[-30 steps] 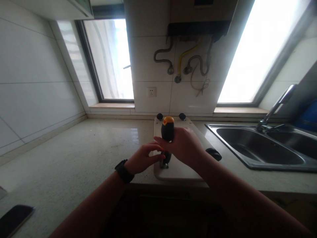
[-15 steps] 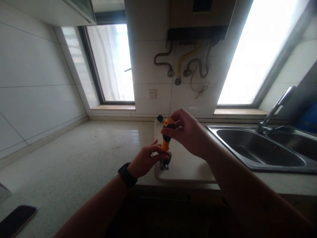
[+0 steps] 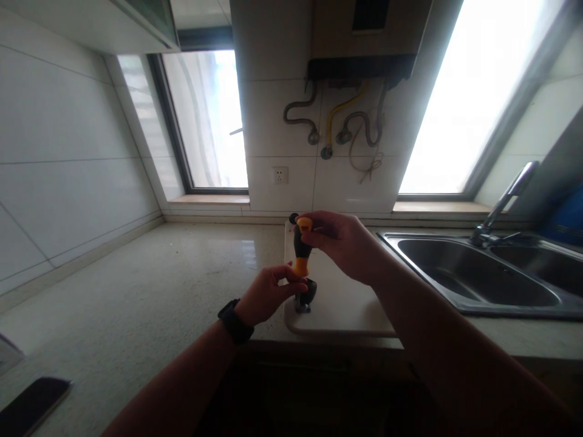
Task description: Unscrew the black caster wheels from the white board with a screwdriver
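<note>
Orange and black, the screwdriver (image 3: 301, 247) stands nearly upright in the head view, over the white board's (image 3: 348, 306) near-left caster (image 3: 311, 291). Your right hand (image 3: 350, 246) grips its handle top, seemingly for turning; your left hand (image 3: 265, 295) pinches its shaft, likely for steadying. Count one screwdriver, two visible casters, two sink basins (image 3: 478, 276).

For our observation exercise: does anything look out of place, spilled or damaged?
The white rounded-corner board seems upside down: a black caster wheel stands up at its near-left corner, though wheels usually go underneath. No spill shows.
</note>
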`<state>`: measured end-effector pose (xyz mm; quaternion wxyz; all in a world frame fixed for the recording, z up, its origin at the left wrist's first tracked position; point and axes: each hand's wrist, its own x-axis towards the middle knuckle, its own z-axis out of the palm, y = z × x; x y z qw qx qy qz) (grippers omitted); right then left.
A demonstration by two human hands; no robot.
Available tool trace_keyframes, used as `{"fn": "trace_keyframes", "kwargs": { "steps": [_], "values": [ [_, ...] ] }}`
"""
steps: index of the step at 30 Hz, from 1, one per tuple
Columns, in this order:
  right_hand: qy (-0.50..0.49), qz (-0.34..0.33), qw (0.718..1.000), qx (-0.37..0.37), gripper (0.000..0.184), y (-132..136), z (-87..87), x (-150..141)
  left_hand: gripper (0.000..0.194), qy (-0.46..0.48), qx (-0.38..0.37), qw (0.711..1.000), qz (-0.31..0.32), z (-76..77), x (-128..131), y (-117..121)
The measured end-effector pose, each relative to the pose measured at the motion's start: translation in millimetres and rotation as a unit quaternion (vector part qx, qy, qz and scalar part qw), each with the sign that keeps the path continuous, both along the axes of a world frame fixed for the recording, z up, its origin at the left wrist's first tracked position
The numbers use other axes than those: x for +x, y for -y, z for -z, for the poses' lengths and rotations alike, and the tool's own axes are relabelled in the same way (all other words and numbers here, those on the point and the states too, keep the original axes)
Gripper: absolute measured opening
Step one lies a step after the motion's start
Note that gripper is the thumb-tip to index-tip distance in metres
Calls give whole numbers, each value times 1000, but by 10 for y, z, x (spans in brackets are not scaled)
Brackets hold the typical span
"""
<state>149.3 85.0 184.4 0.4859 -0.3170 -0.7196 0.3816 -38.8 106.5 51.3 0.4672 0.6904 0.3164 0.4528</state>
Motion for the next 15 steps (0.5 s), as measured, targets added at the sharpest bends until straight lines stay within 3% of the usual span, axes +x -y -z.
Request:
{"fn": "trace_keyframes", "kwargs": {
  "steps": [3, 7, 9, 15],
  "values": [
    [22, -22, 999, -4, 35, 9, -11, -5, 24, 6, -6, 1000, -3, 0, 2, 15],
    [43, 52, 997, 44, 42, 11, 53, -68, 26, -18, 11, 1000, -17, -21, 19, 50],
    [28, 60, 997, 36, 43, -11, 87, -86, 27, -18, 18, 999, -23, -28, 31, 61],
    [-36, -9, 999, -4, 45, -98, 128, -46, 31, 3, 0, 999, -47, -21, 61, 78]
  ]
}}
